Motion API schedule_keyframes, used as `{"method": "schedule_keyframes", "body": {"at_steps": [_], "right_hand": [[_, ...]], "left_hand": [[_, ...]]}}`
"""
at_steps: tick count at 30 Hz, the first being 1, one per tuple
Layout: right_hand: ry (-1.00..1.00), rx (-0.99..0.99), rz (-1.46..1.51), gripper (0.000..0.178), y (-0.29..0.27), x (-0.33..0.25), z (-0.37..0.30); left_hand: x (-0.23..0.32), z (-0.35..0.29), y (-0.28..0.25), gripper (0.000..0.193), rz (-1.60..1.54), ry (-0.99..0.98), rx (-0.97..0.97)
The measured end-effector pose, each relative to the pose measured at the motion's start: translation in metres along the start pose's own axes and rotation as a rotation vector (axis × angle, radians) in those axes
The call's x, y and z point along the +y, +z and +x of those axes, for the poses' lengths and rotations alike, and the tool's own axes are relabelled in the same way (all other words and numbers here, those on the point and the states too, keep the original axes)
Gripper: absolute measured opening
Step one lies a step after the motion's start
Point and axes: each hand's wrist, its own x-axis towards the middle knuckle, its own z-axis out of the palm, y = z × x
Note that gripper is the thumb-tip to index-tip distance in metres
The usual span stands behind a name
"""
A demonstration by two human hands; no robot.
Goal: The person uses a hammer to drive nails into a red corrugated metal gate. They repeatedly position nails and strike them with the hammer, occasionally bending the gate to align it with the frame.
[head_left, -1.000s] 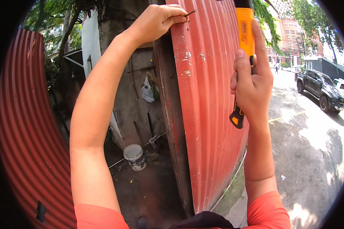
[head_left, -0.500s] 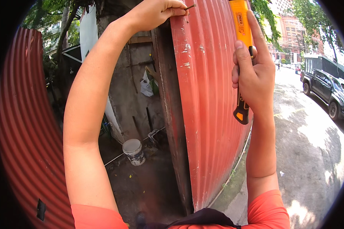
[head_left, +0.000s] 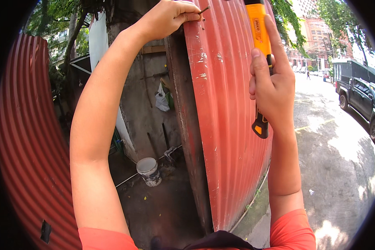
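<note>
At centre and at left stand two red corrugated sheets (head_left: pixel 233 125); between them, lower down, sits one white bucket (head_left: pixel 149 171). On the right, one orange-and-black handled tool (head_left: pixel 259 35), its upper end out of view, is clasped in the right hand (head_left: pixel 275 87), index finger laid along the handle, seemingly for control. The two hands are apart. High at the central sheet's near edge, the left hand (head_left: pixel 168 18) pinches one thin dark nail (head_left: pixel 205 9), apparently to steady it.

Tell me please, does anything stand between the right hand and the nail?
Nothing visible, except the orange tool held by the right hand; the red sheet lies behind the gap to the nail.
</note>
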Motion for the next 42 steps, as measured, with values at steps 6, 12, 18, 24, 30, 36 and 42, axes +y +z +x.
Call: {"method": "schedule_keyframes", "body": {"at_steps": [6, 12, 18, 24, 30, 36, 42], "right_hand": [[0.037, -0.156, -0.124, 0.06, -0.005, -0.001, 0.007], [-0.191, 0.132, 0.011, 0.056, 0.005, 0.004, 0.0], [-0.018, 0.05, 0.082, 0.058, -0.003, -0.005, -0.005], [0.059, -0.104, -0.087, 0.063, -0.008, 0.006, 0.0], [-0.061, 0.05, 0.108, 0.059, -0.013, -0.002, -0.001], [0.015, -0.096, -0.022, 0.059, 0.003, 0.014, -0.009], [-0.009, -0.037, 0.017, 0.058, -0.007, 0.007, -0.001]], "left_hand": [[0.007, 0.005, 0.003, 0.022, -0.037, 0.042, 0.046], [0.007, 0.005, 0.004, 0.022, -0.073, 0.055, 0.03], [0.008, 0.0, 0.004, 0.022, 0.08, 0.133, 0.056], [0.011, 0.003, 0.007, 0.023, 0.037, 0.081, 0.085], [0.012, 0.003, 0.007, 0.021, 0.032, 0.057, 0.045], [0.003, 0.004, 0.008, 0.02, -0.012, 0.041, 0.053], [0.013, 0.015, -0.011, 0.018, -0.038, 0.124, -0.068]]}}
